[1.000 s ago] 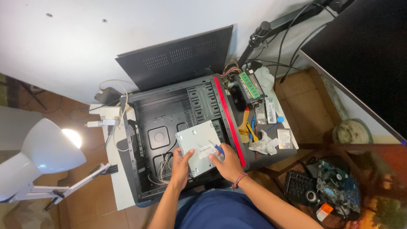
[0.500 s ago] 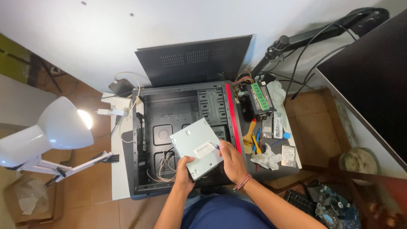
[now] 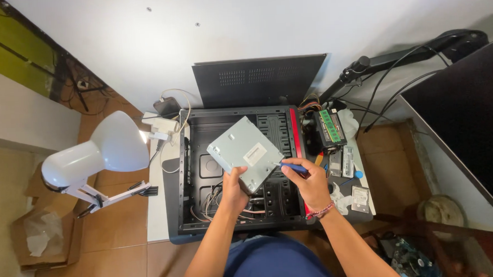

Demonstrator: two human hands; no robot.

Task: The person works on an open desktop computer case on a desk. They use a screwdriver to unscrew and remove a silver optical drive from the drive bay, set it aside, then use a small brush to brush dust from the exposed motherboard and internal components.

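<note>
item: left hand (image 3: 233,193) — grip clamped on near edge of grey metal drive unit (image 3: 246,152), held tilted above open black pc case (image 3: 205,212); right hand (image 3: 309,184) — grip pinching blue-handled screwdriver (image 3: 293,167), tip at drive's right side; status, judged: drive out of its bay, not seated; screw work unfinished; case interior: loose cables (image 3: 213,203) low left, could snag; counter (image 3: 156,209) right side: ram stick (image 3: 329,126), small parts, crowded nr right hand; left: white desk lamp (image 3: 100,153); far: detached side panel (image 3: 258,80) against wall, monitor arm (image 3: 398,60).
</note>
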